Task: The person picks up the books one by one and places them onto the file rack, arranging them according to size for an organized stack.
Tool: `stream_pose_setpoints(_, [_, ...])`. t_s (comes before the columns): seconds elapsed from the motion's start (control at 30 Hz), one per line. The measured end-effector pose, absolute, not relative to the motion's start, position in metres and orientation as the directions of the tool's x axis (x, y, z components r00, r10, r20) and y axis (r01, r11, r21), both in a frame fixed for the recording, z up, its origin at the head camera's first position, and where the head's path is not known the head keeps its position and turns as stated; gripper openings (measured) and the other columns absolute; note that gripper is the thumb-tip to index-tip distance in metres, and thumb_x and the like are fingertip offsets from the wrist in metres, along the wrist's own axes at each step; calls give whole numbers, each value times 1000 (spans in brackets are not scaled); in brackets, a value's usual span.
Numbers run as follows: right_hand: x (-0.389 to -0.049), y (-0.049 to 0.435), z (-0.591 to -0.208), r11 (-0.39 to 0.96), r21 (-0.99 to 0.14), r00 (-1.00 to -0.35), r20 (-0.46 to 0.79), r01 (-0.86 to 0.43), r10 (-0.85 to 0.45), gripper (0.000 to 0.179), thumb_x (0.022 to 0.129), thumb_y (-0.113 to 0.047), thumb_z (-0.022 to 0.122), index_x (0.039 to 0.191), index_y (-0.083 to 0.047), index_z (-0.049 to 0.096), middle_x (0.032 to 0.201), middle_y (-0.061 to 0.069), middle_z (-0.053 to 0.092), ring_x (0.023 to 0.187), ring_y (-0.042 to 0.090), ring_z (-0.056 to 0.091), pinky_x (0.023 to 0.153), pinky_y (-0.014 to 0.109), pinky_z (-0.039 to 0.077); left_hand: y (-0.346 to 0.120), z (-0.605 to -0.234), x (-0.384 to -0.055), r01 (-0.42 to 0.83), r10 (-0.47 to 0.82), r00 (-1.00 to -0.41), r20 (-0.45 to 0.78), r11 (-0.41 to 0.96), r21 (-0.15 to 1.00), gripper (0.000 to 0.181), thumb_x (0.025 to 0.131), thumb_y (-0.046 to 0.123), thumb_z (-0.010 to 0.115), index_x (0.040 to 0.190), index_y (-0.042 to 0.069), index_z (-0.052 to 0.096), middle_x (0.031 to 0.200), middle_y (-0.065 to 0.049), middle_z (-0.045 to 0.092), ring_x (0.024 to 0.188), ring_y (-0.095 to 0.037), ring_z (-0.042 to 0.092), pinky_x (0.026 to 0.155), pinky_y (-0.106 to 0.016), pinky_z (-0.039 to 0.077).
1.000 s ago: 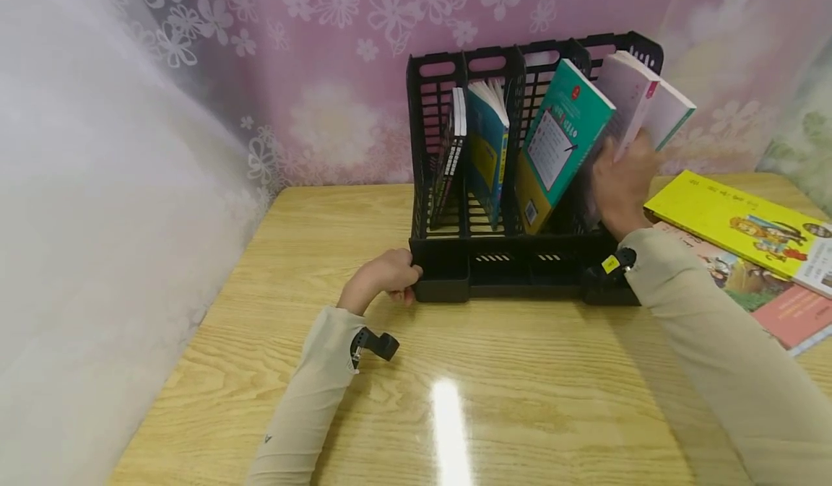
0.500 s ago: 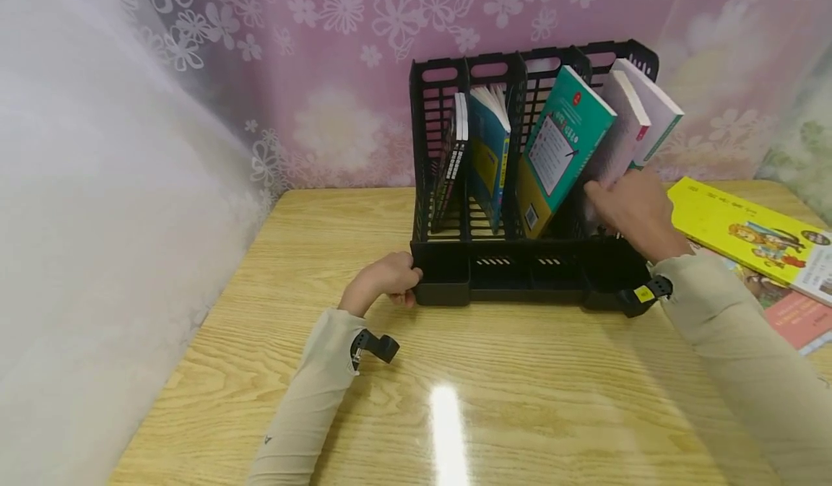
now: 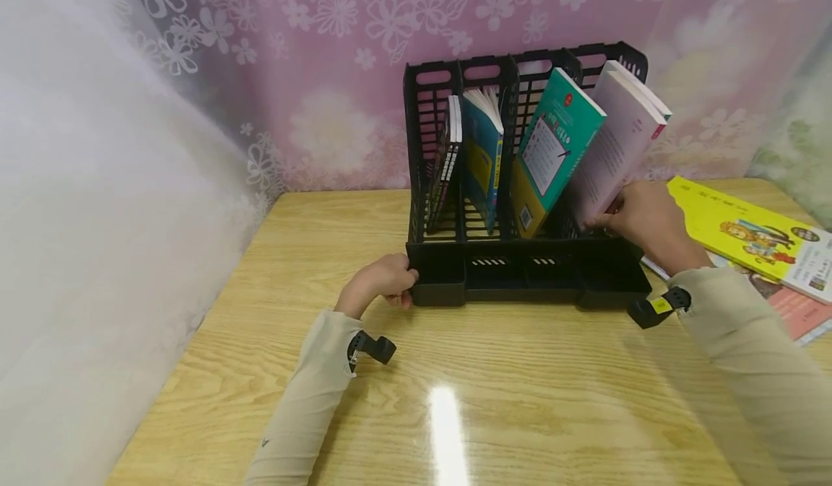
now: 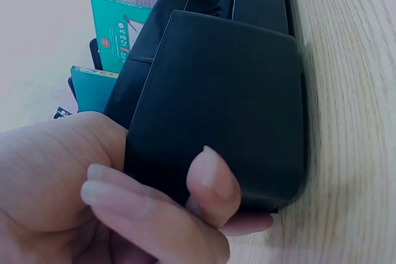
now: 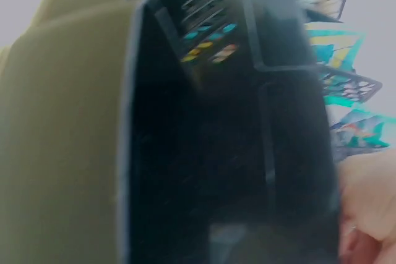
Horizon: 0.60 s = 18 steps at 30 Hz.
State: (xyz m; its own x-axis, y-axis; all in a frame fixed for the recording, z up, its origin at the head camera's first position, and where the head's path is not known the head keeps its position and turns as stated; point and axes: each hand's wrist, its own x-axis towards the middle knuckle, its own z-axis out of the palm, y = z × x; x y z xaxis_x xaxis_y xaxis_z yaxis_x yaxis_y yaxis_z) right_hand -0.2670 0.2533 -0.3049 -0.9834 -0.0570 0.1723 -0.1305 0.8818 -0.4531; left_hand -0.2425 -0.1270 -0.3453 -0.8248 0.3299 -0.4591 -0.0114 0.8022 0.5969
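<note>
A black slatted book rack (image 3: 526,273) with upright dividers stands on the table. My left hand (image 3: 382,276) grips its front left corner; in the left wrist view, my thumb and fingers (image 4: 213,183) are curled at the black corner box (image 4: 229,103). My right hand (image 3: 650,219) pinches the pale lilac book (image 3: 614,146) near its lower end, in the rightmost compartment. A second pale book is mostly hidden behind it. Left of it leans a green book (image 3: 552,150). The right wrist view is blurred and shows my right hand (image 5: 369,205) at its edge.
A blue book (image 3: 482,157) and thin dark books (image 3: 445,165) stand in the left compartments. On the right of the table (image 3: 520,385) lie a yellow book (image 3: 747,226) and a pink book (image 3: 799,313), overlapping. A flowered curtain (image 3: 338,96) hangs behind.
My right hand has moved down to the lilac book's lower end. The two pale books, spread apart before, now lie close together. My left hand has stayed on the rack's corner.
</note>
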Motion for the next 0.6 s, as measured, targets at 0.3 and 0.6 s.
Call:
stream_pose_setpoints(0.3, [-281, 252, -314, 945, -316, -976, 219, -81, -11, 47, 89, -36, 69, 83, 10, 65, 52, 9, 45, 49, 27, 45, 42, 37, 35, -127, -345, -243, 1, 329, -826, -458, 813, 583, 28, 105, 16, 36, 109, -7, 51, 58, -5, 60, 42, -13, 40, 57, -24, 39])
stream_pose_setpoints(0.6, [-285, 249, -311, 960, -278, -985, 174, -39, 11, 53, 92, -40, 64, 74, 11, 62, 55, 14, 48, 53, 32, 48, 44, 39, 39, -127, -345, -242, 0, 327, -824, -463, 816, 578, 30, 105, 17, 36, 112, -7, 51, 59, -6, 60, 43, -13, 40, 60, -25, 40])
